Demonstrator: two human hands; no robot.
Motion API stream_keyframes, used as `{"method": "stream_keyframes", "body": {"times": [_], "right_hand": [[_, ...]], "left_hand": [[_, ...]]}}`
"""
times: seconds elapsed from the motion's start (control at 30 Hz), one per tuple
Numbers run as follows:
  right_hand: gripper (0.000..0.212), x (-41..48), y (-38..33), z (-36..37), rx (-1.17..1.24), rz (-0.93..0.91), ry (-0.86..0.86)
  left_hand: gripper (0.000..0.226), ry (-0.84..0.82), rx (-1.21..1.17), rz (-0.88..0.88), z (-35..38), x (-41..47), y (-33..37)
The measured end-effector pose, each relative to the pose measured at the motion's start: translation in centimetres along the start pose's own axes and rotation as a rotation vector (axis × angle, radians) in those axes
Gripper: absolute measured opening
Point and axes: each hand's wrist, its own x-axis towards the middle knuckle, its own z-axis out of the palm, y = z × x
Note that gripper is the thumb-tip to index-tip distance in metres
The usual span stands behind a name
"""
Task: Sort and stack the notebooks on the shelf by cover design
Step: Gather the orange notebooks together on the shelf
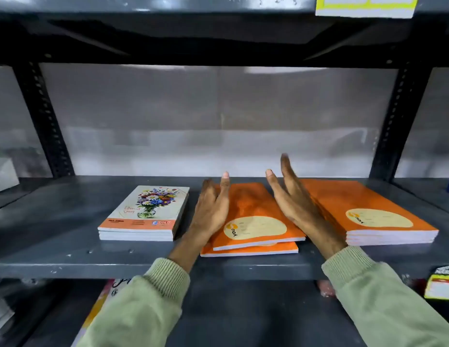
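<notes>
- Grey metal shelf (68, 265), slotted dark uprights, pale sheeting behind; further stock dimly visible on the level below.
- Floral stack (145, 212) at left, squared and neat.
- Orange stack (376, 216) at right, squared, long axis running back and slightly left.
- Loose orange pair (253, 221) in the middle, misaligned: top book skewed over the lower, long axis running away from the wearer.
- Pair lies directly between the hands, touching or very nearly touching both; right stack just beside it.
- Left hand (213, 209) flat-open, fingers extended, on edge at the pair's left side; nothing gripped.
- Right hand (296, 201) likewise open, palm facing inward at the pair's right side; nothing gripped.
- Judged: squaring of the pair in hand, transfer onto the right stack likely outstanding; right hand nearer that stack.
</notes>
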Motion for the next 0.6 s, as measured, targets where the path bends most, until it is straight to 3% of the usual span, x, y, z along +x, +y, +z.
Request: {"method": "stream_keyframes", "body": {"times": [0.13,0.2,0.33,0.43,0.53,0.6], "right_hand": [[0.081,-0.7,1.1,0.5,0.198,0.432,-0.235],[0.083,-1.0,1.3,0.8,0.261,0.509,-0.297],[0.077,-0.4,2.5,0.6,0.429,0.513,-0.266],[0.071,-0.3,3.6,0.1,0.625,0.513,-0.246],[0.072,-0.1,4.4,-0.8,0.736,0.529,-0.198],[0.07,0.3,4.7,-1.4,0.762,0.513,-0.183]], "left_hand": [[0.08,0.007,-0.06,-0.092,0.5,0.0,-0.3],[0.07,0.028,-0.117,-0.088,1.0,0.0,-0.1],[0.062,0.122,-0.493,-0.313,0.6,0.3,0.6],[0.048,0.102,-0.852,-0.52,-0.2,0.0,0.9],[0.014,0.149,-1.067,-0.468,-0.1,-0.3,1.0],[0.013,0.19,-1.148,-0.408,0.5,-0.4,1.0]]}}
